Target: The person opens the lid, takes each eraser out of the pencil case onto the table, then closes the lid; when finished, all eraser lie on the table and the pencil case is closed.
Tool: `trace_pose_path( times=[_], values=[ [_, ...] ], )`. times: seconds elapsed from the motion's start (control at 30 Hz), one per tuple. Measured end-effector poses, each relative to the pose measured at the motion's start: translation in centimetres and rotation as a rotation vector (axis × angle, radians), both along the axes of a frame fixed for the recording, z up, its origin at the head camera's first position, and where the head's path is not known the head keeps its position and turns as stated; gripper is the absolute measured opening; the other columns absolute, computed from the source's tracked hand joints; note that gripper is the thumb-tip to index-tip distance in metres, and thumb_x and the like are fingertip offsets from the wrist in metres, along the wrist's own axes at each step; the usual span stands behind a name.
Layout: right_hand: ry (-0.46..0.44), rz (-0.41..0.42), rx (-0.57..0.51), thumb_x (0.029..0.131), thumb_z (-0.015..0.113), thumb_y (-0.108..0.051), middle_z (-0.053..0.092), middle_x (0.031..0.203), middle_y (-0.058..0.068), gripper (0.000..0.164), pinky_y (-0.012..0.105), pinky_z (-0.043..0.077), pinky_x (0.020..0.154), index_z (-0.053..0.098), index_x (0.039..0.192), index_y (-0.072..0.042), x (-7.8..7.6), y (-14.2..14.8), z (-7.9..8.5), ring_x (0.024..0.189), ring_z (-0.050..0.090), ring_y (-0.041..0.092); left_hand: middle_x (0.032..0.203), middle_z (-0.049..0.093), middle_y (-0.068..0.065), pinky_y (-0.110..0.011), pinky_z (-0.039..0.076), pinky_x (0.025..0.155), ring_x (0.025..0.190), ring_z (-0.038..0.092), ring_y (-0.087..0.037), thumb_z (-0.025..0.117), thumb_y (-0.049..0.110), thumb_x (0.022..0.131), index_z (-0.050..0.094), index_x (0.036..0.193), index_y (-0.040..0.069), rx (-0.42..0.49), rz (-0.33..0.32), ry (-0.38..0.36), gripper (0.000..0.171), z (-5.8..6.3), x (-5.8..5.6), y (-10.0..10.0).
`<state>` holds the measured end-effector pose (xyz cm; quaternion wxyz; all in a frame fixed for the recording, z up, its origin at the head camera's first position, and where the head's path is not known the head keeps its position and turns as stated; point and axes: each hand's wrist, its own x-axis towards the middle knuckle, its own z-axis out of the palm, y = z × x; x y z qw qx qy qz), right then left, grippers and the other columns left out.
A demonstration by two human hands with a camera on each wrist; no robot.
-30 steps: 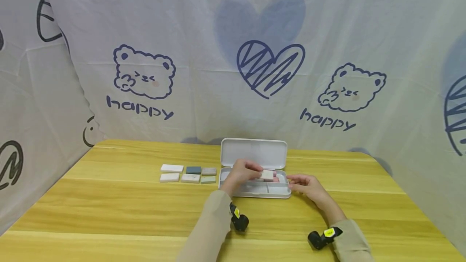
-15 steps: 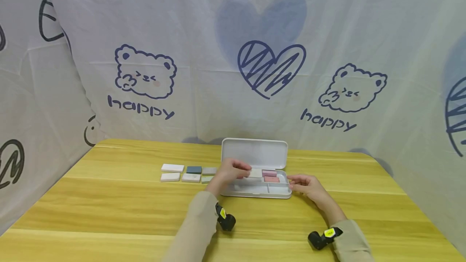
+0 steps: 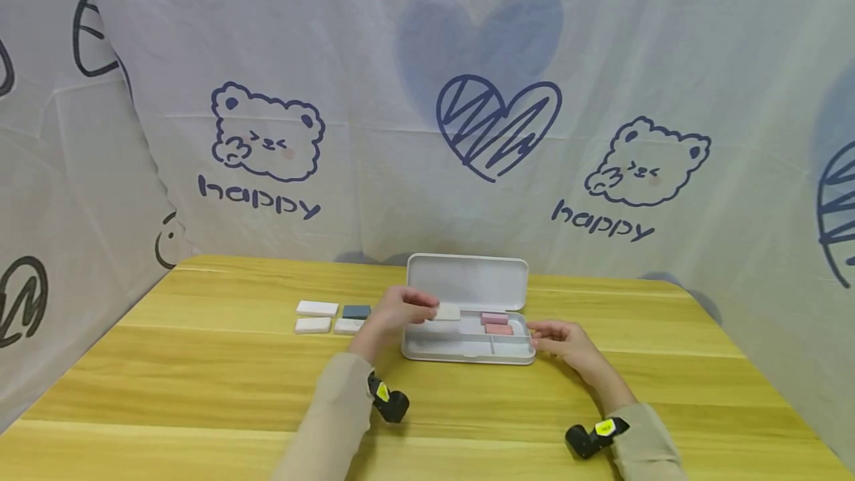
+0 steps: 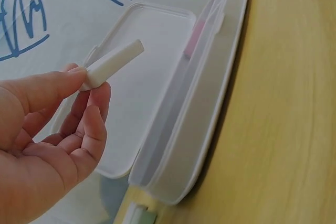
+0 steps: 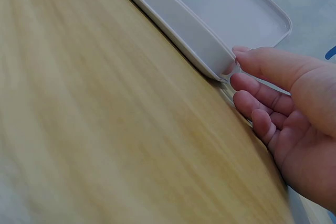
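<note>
My left hand [image 3: 394, 310] pinches a white, block-shaped eraser [image 4: 116, 65] between thumb and fingers, holding it over the left part of an open white pencil case [image 3: 449, 356]. The case's lid [image 3: 467, 280] stands raised at the back. Inside, toward the right end, lie a mauve eraser [image 3: 494, 318] and a pink eraser [image 3: 498, 329], one behind the other. My right hand [image 3: 564, 340] grips the right end of the case; in the right wrist view its thumb is at the rim and the fingers are against the outer corner.
Left of the case, loose erasers lie in two rows on the wooden table [image 3: 200, 377]: a white one [image 3: 317, 309], a dark blue one [image 3: 356, 311] and other pale ones, some hidden behind my left hand. A printed cloth [image 3: 374, 169] hangs behind the table.
My left hand has moved left with the white eraser, from over the coloured erasers to the case's left part, uncovering the mauve and pink ones. My right hand has stayed in place.
</note>
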<state>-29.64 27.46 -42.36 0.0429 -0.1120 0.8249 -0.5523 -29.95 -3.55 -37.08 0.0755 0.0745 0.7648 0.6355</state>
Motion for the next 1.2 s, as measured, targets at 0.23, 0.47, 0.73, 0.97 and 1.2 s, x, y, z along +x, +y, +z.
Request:
trace_pose_path(
  times=[0.23, 0.47, 0.73, 0.97, 1.2],
  values=[
    [0.0, -0.007, 0.0, 0.082, 0.065, -0.012, 0.058, 0.086, 0.006, 0.041, 0.022, 0.039, 0.056, 0.053, 0.115, 0.01, 0.0, 0.0, 0.0, 0.069, 0.047, 0.013, 0.084, 0.064, -0.005, -0.03, 0.047, 0.072, 0.072, 0.057, -0.012, 0.064, -0.001, 0.079, 0.064, 0.095, -0.008, 0.034, 0.008, 0.021, 0.017, 0.4, 0.4, -2.0],
    [0.004, -0.014, 0.008, 0.081, 0.065, -0.012, 0.059, 0.084, 0.004, 0.041, 0.022, 0.04, 0.057, 0.054, 0.114, 0.01, 0.0, 0.0, 0.0, 0.069, 0.048, 0.013, 0.084, 0.064, -0.007, -0.036, 0.048, 0.076, 0.072, 0.057, -0.013, 0.064, -0.003, 0.078, 0.062, 0.095, -0.011, 0.069, 0.05, 0.017, 0.019, 0.1, 0.5, -4.1],
    [0.005, -0.014, 0.007, 0.081, 0.065, -0.01, 0.058, 0.085, 0.005, 0.04, 0.022, 0.04, 0.057, 0.054, 0.113, 0.01, 0.0, 0.0, -0.1, 0.07, 0.047, 0.013, 0.087, 0.064, -0.007, -0.028, 0.046, 0.068, 0.071, 0.057, -0.012, 0.064, -0.001, 0.079, 0.064, 0.097, -0.007, 0.001, 0.081, 0.015, 0.018, -0.3, 0.8, -6.2],
    [-0.001, -0.018, 0.007, 0.082, 0.064, -0.009, 0.057, 0.086, 0.005, 0.04, 0.022, 0.039, 0.056, 0.053, 0.115, 0.01, -0.1, 0.0, -0.3, 0.069, 0.047, 0.013, 0.08, 0.064, -0.006, -0.031, 0.048, 0.067, 0.066, 0.057, -0.012, 0.065, -0.003, 0.077, 0.064, 0.093, -0.009, -0.026, 0.038, 0.004, 0.017, -0.9, 1.1, -7.3],
    [0.001, -0.017, 0.014, 0.082, 0.065, -0.01, 0.057, 0.085, 0.005, 0.04, 0.022, 0.039, 0.056, 0.054, 0.114, 0.01, -0.1, 0.0, -0.2, 0.07, 0.047, 0.013, 0.079, 0.064, -0.006, -0.027, 0.048, 0.064, 0.065, 0.056, -0.011, 0.065, -0.006, 0.075, 0.064, 0.089, -0.01, -0.05, 0.022, -0.006, 0.014, -1.2, 1.1, -7.8]
  ],
)
